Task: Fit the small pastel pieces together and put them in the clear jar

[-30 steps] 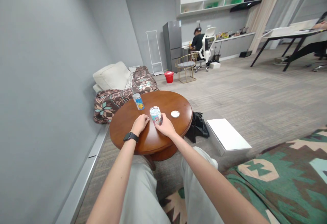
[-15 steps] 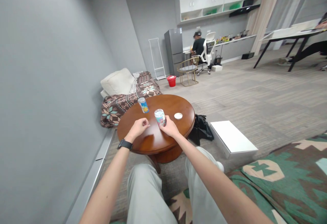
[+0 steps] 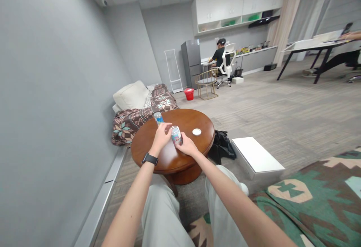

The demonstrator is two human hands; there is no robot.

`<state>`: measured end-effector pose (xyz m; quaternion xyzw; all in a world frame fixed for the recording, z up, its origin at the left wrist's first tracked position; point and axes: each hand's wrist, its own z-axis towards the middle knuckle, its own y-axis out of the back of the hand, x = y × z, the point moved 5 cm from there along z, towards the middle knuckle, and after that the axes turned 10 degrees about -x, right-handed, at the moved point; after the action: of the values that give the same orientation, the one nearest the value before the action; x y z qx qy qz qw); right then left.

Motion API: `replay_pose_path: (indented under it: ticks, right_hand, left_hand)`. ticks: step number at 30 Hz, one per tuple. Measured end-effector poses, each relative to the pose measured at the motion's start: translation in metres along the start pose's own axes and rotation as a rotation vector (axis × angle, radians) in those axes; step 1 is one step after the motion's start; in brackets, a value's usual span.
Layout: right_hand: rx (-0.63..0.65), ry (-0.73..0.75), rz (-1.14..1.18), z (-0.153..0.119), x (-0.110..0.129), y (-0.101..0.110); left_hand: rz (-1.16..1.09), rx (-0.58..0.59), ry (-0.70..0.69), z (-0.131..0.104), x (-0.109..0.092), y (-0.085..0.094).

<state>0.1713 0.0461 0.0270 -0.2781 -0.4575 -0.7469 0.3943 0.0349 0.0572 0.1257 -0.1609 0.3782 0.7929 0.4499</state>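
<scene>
A light blue and pink can (image 3: 176, 136) stands at the middle of the round brown table (image 3: 194, 117). My right hand (image 3: 186, 144) is wrapped round its right side. On the can's upper left is my left hand (image 3: 163, 134), its fingers apart and bent near the rim, holding nothing that I can make out. Behind that hand stands a blue can (image 3: 158, 117), its lower part hidden by my fingers. A round white lid (image 3: 196, 131) lies on the table to the right of the can.
A sofa with a patterned cover (image 3: 158, 102) is beyond the table on the left. A black bag (image 3: 222, 145) and a white box (image 3: 257, 156) are on the floor at the right. Farther back, a person (image 3: 218, 55) sits near a red bucket (image 3: 189, 94).
My left hand has moved right and up to the rim of the held can, and its fingers have spread. It now partly covers the blue can. The view has tilted up slightly.
</scene>
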Motion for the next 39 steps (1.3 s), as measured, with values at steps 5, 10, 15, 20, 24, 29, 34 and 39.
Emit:
replay_pose_path:
  ticks: [5,10,15,20,24,29,34,39]
  right_hand:
    - [-0.069,0.059,0.073,0.002,0.004,0.001]
    - [-0.211,-0.196,0.163,0.003,-0.009,0.010]
    - [-0.189,-0.094,0.148,0.002,-0.002,0.011]
    - [-0.212,0.016,0.086,0.001,0.005,0.009]
    - [-0.119,0.039,0.046,-0.002,0.007,0.002]
    - [0.104,0.152,0.027,-0.006,0.018,-0.009]
    - [0.084,0.145,-0.109,0.017,0.006,0.010]
    - [-0.054,-0.116,-0.498,0.038,-0.049,0.048]
  left_hand:
    - [-0.271,-0.033,0.237,-0.045,0.048,-0.024]
    - [-0.451,0.097,0.479,-0.076,0.069,-0.046]
    - [-0.457,0.086,0.467,-0.074,0.068,-0.043]
    - [-0.434,0.097,0.451,-0.075,0.071,-0.043]
    - [-0.409,0.101,0.356,-0.074,0.065,-0.044]
    - [-0.275,0.031,0.349,-0.073,0.062,-0.037]
    - [-0.225,-0.039,0.426,-0.076,0.059,-0.026]
    - [-0.171,-0.097,0.415,-0.077,0.045,-0.015]
